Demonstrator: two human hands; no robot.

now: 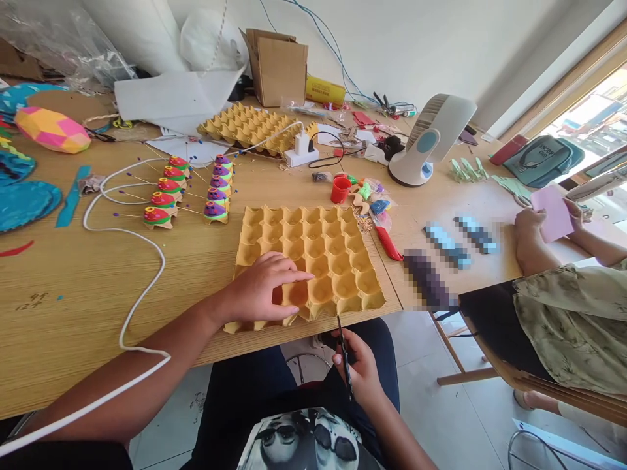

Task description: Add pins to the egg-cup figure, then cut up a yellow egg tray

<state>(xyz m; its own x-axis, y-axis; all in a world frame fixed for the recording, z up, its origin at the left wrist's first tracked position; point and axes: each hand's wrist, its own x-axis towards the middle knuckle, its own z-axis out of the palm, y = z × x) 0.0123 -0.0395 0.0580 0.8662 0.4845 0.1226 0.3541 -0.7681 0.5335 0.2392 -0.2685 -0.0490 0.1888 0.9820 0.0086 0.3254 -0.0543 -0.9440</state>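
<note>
A yellow moulded egg tray (337, 264) lies at the table's front edge with its rows of cups facing up. My left hand (269, 284) rests over its left front part, thumb and index finger apart, fingers stretched across the cups. Below the front edge, my right hand (360, 369) is closed around dark scissors (345, 359), seen almost edge-on. Their tip points up and reaches the tray's front rim. Whether the blades are parted cannot be made out.
Behind the tray stand painted egg-carton bugs in a red-green row (169, 186) and a purple row (219, 186). A white cable (161, 254) crosses the left side. Rightward are a red cup (341, 189), a red-handled tool (389, 244), a fan (426, 140) and another person's hands holding pink paper (552, 212).
</note>
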